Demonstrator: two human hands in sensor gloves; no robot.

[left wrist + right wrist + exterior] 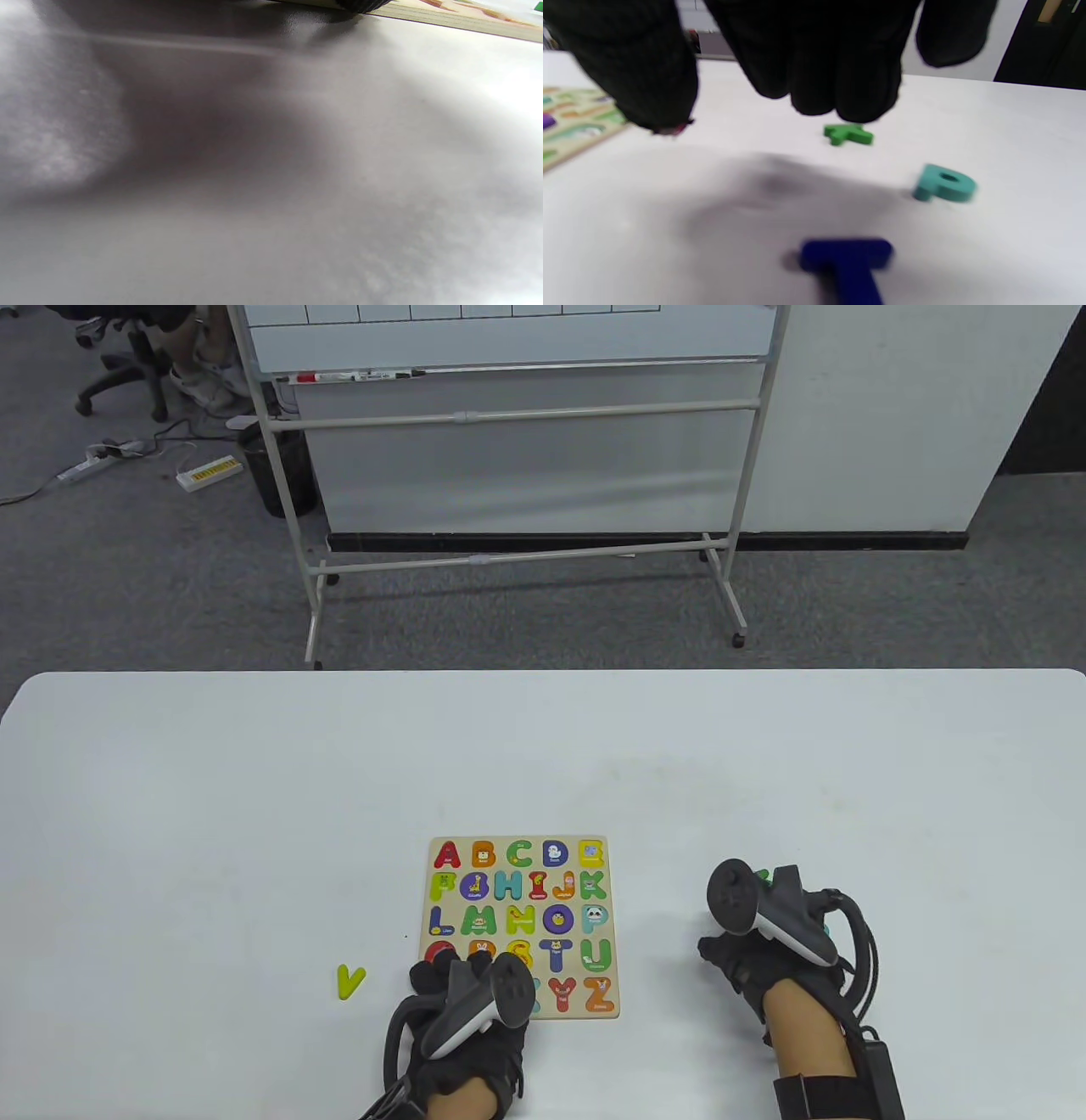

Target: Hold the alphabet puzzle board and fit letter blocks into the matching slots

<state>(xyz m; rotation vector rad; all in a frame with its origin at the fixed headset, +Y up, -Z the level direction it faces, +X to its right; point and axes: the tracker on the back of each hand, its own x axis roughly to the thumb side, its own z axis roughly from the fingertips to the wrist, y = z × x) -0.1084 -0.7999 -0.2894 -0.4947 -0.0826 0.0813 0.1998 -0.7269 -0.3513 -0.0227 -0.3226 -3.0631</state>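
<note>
Fingers [835,80] of right hand [768,933] hang loosely curled over table [254,814], holding nothing; blurred. Near to far under them: blue T [846,264], teal P [945,183], green K [847,134]. Step, prob.: picking next letter. Next move needs clean pinch on one block, then carry left to board [521,926]. Left hand [475,1010] rests on board's near-left corner, steadying it; finger spread can't tell. Yellow V [349,982] lies left of board. Left hand covers bottom-row slots; could block inserts there. Whiteboard [509,415] far behind.
</note>
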